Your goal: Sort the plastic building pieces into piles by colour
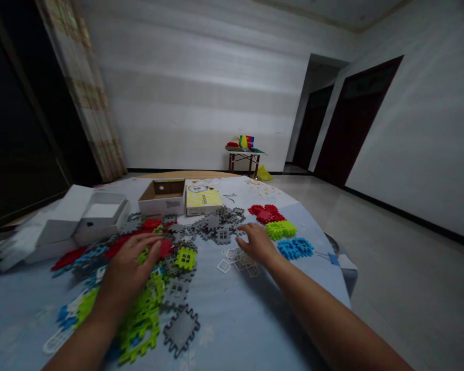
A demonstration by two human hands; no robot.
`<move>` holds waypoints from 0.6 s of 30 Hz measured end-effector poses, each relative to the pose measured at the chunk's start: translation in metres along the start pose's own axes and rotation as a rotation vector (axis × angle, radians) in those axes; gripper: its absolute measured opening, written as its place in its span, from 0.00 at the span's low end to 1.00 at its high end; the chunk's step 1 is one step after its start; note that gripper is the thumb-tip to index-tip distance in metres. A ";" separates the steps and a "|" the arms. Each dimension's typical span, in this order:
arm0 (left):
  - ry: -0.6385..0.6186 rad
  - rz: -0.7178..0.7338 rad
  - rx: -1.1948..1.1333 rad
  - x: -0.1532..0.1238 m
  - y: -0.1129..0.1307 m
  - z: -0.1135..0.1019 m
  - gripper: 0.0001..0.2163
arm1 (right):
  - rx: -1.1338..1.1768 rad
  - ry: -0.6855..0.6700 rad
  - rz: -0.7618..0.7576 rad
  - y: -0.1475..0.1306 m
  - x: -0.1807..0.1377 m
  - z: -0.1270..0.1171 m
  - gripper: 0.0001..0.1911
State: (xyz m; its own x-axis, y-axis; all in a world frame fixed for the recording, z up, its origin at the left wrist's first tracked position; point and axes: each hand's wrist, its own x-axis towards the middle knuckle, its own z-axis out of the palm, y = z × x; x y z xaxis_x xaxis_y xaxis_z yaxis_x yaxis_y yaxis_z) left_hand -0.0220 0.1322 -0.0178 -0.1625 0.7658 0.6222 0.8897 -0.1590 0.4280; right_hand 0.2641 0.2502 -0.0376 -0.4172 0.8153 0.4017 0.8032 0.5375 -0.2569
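Left hand: over the mixed pile, fingers half-spread beside a red piece; blur hides whether I grip it.
Right hand: thumb and fingers wide, near grey pieces and white frames.
Red cluster, green cluster, blue cluster: along my bench's right, seemingly keeping colours unmixed.

Part of the mixed toothed pieces is hidden by the left hand, and whether a red piece is gripped cannot be told. Both forearms are cut off below. White packaging at far left is blurred; small print on the yellow box cannot be read.
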 end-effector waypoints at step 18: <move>-0.204 -0.154 0.152 -0.002 -0.026 0.001 0.19 | 0.302 -0.223 -0.295 -0.092 0.001 0.048 0.11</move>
State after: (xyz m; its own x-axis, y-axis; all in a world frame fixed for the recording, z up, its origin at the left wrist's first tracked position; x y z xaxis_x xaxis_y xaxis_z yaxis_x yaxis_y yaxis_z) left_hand -0.0443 0.1351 -0.0310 -0.2248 0.8858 0.4060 0.9173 0.0519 0.3947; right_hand 0.1692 0.2119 -0.0555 -0.7165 0.6269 0.3059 0.4908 0.7647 -0.4175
